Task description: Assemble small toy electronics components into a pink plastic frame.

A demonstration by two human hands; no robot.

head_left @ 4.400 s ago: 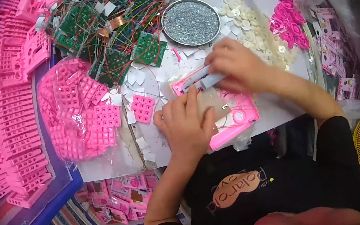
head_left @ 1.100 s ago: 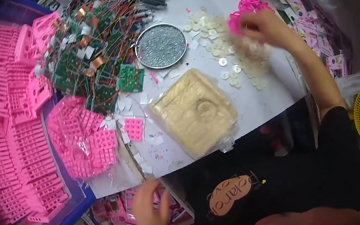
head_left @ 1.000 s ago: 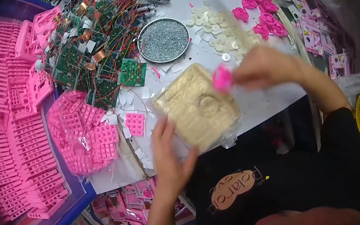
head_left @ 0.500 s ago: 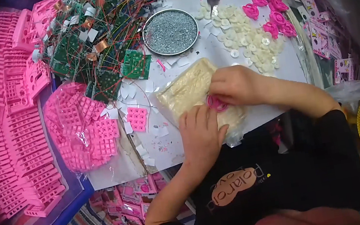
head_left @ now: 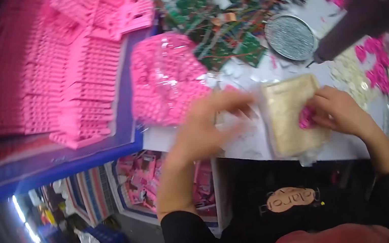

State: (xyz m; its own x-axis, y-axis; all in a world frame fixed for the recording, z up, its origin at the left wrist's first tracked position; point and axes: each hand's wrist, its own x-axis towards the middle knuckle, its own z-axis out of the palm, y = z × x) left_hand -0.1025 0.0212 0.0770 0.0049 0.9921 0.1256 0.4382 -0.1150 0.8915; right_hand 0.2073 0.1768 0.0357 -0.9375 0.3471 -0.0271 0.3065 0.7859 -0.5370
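My left hand [head_left: 208, 124] is blurred by motion over the near left of the white worktop, thumb and fingers apart, with nothing visible between them. Beside it lies a clear bag of pink button pads [head_left: 165, 82]. A flat cream pad in clear plastic [head_left: 284, 106] rests on the worktop to the right of this hand. My right hand [head_left: 339, 110] is over the pad's right side, its fingers closed on a small bright pink plastic part [head_left: 305, 117]. The fingers cover some of that part.
Stacked pink plastic casings [head_left: 80, 84] fill a blue-edged tray at left. Wired green circuit boards [head_left: 211, 21] lie behind the bag. A round tin of small metal pieces [head_left: 290, 37] stands near a dark electric screwdriver [head_left: 359, 16]. Cream discs [head_left: 349, 75] and pink parts [head_left: 374, 60] lie at right.
The view has swung left, so things appear farther right. My left hand has come off the cream pad and moved left. My right hand stays at the pink part on the pad.
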